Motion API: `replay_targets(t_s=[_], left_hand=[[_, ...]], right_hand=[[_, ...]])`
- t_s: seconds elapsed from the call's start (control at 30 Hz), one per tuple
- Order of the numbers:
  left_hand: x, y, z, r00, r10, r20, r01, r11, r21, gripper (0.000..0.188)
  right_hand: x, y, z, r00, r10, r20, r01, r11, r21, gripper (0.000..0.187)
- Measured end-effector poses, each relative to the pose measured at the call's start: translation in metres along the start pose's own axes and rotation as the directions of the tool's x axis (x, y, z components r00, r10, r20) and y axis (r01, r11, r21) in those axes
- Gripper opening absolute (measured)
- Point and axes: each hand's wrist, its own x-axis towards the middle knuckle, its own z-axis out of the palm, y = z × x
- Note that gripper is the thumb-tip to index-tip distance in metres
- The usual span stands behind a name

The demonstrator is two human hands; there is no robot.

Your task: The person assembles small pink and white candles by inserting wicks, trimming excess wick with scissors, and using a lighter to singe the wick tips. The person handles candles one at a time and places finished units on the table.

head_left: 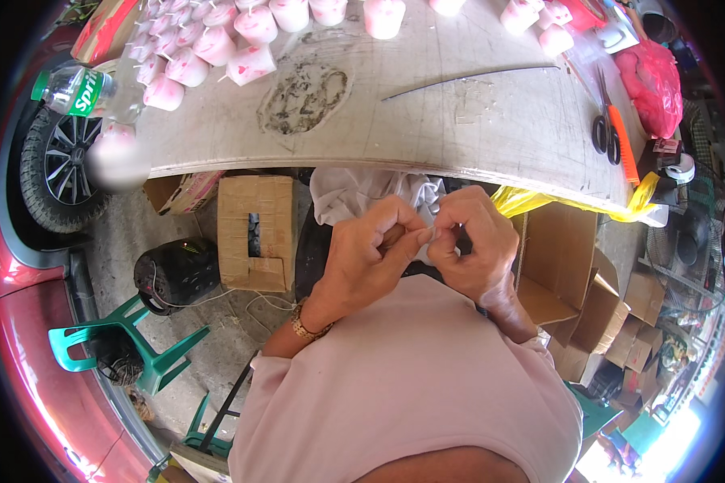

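Note:
My left hand point(372, 253) and my right hand point(477, 244) meet in front of my chest, just below the table's near edge. Thumb and fingers of both are pinched together, fingertips almost touching. Between them is a small pale bit, too small to make out. Behind my hands hangs a crumpled white cloth point(338, 191). On the worn wooden table point(338, 149), at the far left, stand many small white-and-pink candles point(216, 46) with white wicks; one candle point(250, 64) lies tipped over. A few others point(384, 18) are spread along the far side.
A thin dark strip point(469, 82) crosses the table. Scissors point(598, 135) and an orange-handled tool point(623, 145) lie right, near a red plastic bag point(652, 84). A clear bottle point(64, 90) sits left. Below are cardboard boxes point(255, 197), a yellow bag point(540, 196) and a green stool point(129, 342).

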Motion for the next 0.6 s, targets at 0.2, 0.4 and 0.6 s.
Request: replay_targets(t_s=[0.2,0.4,0.6], left_hand=[[-0.004,-0.012,-0.006,0.988,-0.031,0.149,0.056,0.985,-0.163,0.009],[0.012,-0.042,0.007,0.896,0.262,0.358,-0.254,0.965,-0.068,0.032],[0.008,-0.046,0.004,0.895,-0.040,0.444,0.048,0.999,-0.006,0.051]], right_hand=[[0.002,-0.003,-0.007,0.994,0.001,-0.110,0.012,0.993,0.120,0.024],[0.009,-0.019,-0.030,0.994,0.026,-0.107,0.035,0.846,0.532,0.019],[0.002,0.001,-0.058,0.924,0.179,-0.337,0.123,0.697,0.706,0.018]])
